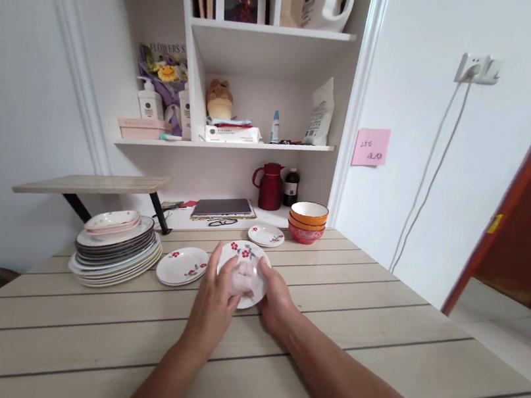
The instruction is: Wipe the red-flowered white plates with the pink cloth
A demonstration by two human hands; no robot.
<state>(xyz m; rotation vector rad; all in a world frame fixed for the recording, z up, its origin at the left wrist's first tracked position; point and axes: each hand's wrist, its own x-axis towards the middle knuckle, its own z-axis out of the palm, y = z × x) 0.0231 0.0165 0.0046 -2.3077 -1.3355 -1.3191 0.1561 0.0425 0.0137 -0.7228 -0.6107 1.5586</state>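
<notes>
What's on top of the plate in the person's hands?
A crumpled pale cloth or wipe lies on the plate, the left hand partly over it. Printed red flowers show near the far rim. The surface beneath the cloth is covered, so its pattern can't be seen.

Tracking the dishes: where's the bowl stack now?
Head view, right of centre: the bowl stack stands on the table, beyond the right hand and near the dark bottle.

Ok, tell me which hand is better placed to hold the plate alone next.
Probably the right hand: its thumb rests on the plate at the right rim. The left hand has fingers over the plate's face, by a pale crumpled thing I can't identify.
</notes>
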